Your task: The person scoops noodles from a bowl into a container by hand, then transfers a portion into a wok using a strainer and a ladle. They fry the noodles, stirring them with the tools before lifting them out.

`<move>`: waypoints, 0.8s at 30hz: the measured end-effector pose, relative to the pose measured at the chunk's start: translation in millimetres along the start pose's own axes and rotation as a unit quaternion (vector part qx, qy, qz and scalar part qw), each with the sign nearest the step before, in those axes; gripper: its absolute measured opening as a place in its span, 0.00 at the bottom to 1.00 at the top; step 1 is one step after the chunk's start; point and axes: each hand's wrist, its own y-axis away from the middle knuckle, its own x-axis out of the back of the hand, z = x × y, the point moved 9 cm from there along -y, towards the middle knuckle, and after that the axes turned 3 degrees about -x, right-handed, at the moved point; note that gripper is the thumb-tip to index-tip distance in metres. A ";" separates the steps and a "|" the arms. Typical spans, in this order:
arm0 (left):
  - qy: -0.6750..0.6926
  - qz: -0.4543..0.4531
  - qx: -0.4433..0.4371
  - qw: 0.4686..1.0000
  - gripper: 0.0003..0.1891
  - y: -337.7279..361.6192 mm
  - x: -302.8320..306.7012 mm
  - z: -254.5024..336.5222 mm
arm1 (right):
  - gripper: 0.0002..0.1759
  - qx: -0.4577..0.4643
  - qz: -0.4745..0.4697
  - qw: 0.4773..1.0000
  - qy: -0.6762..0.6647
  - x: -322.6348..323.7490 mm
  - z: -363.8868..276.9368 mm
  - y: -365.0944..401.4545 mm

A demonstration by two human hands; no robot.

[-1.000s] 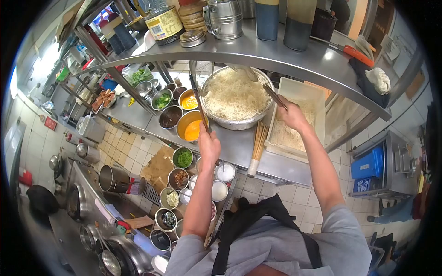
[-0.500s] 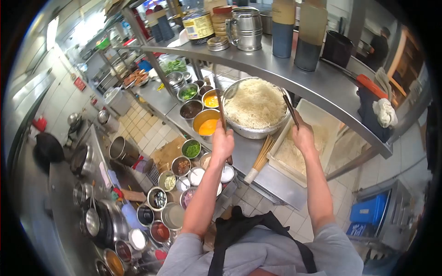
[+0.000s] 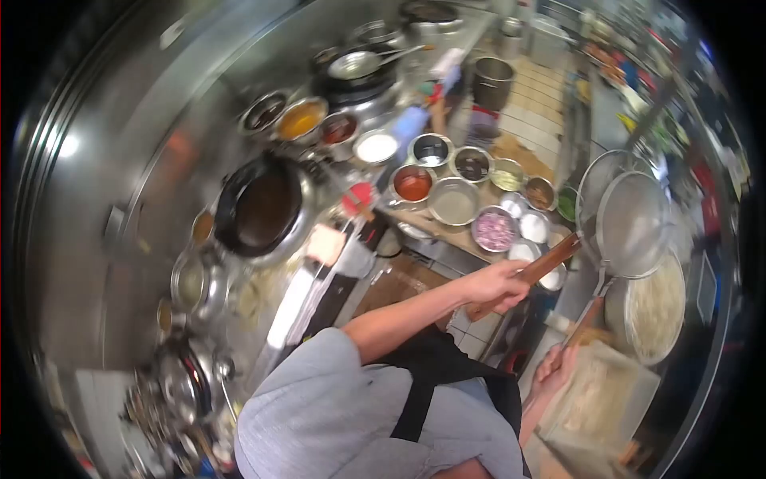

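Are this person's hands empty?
No, the left hand grips a wooden handle, and the right hand grips the handle of a mesh strainer.

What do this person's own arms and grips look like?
Left grip and right grip: bare hands, no gloves visible, fine detail blurred. The forearms are bare too. The left sleeve is short and plain grey; a black apron strap crosses the shirt.

The one camera is worn on my head; it looks steeply down from quite near, and its view is centred right of the black wok (image 3: 267, 206).
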 end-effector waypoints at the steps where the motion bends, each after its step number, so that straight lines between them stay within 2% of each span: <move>1: 0.027 0.026 -0.003 0.999 0.31 46.3 13.0 1.7 | 0.36 -0.055 -0.048 0.997 0.004 -14.7 26.5 2.4; 3: 0.056 0.104 -0.013 0.993 0.35 133.0 47.8 -13.0 | 0.39 -0.145 -0.119 0.982 0.026 -42.3 78.2 4.0; 5: 0.091 0.195 -0.008 0.976 0.37 223.2 69.3 -23.8 | 0.41 -0.227 -0.272 0.931 0.088 -97.0 113.3 9.8; 7: 0.128 0.300 -0.055 0.944 0.38 313.2 82.5 -42.5 | 0.42 -0.300 -0.361 0.874 0.124 -140.7 158.0 17.0; 8: 0.148 0.355 -0.086 0.919 0.39 358.1 83.6 -54.3 | 0.42 -0.336 -0.407 0.835 0.153 -168.4 176.9 24.7; 11: 0.190 0.477 -0.174 0.840 0.36 471.2 58.8 -77.9 | 0.40 -0.443 -0.451 0.717 0.294 -259.6 224.5 69.4; 13: 0.211 0.540 -0.217 0.785 0.35 531.9 38.2 -116.7 | 0.37 -0.499 -0.540 0.619 0.276 -314.3 268.4 110.3; 15: 0.231 0.595 -0.266 0.722 0.34 574.7 26.7 -155.4 | 0.33 -0.495 -0.605 0.526 0.335 -362.9 311.8 155.5; 17: 0.253 0.638 -0.315 0.655 0.32 606.8 30.5 -195.5 | 0.23 -0.505 -0.627 0.475 0.355 -390.1 367.4 198.8; 18: 0.268 0.672 -0.314 0.615 0.25 617.3 40.8 -214.1 | 0.19 -0.497 -0.645 0.448 0.368 -396.7 400.8 217.0; 19: 0.263 0.680 -0.338 0.595 0.22 624.9 59.6 -226.5 | 0.16 -0.486 -0.662 0.426 0.380 -401.6 436.1 233.5; 22: 0.232 0.686 -0.398 0.563 0.14 642.1 133.4 -246.4 | 0.15 -0.498 -0.666 0.392 0.393 -404.7 542.0 277.2; 24: 0.241 0.693 -0.419 0.534 0.11 648.4 184.6 -262.7 | 0.15 -0.493 -0.667 0.388 0.403 -410.3 572.9 303.1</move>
